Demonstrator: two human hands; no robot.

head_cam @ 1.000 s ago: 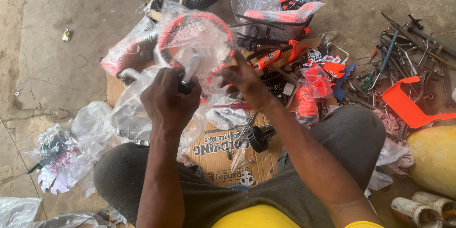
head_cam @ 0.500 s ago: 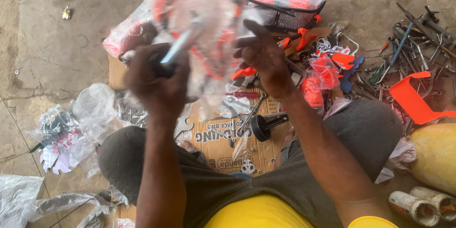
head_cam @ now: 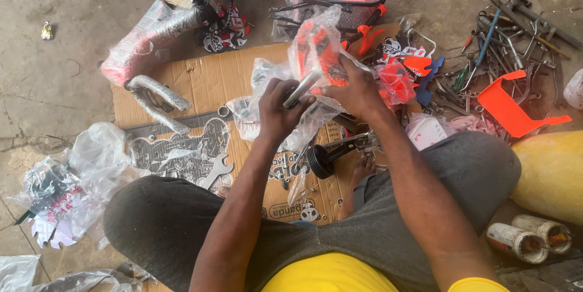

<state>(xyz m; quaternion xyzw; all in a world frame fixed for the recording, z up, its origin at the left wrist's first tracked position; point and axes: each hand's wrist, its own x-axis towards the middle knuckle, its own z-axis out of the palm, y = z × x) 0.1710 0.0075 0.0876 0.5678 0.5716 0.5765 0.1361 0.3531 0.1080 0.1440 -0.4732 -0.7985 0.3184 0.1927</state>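
My left hand (head_cam: 278,109) grips the metal tube (head_cam: 302,89); my right hand (head_cam: 355,88) holds the plastic-wrapped orange part (head_cam: 320,49) above the cardboard (head_cam: 200,82). I'm unwrapping, probably; next, peel carefully.

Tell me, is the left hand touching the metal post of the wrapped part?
Touching. The head view shows the left hand closed around the metal post, its fingers wrapped over the shiny tube.

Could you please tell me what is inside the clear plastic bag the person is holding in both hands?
Inside the clear plastic bag an orange-and-black part shows, with a silver metal tube gripped by the left hand. The right hand and crumpled plastic cover the rest.
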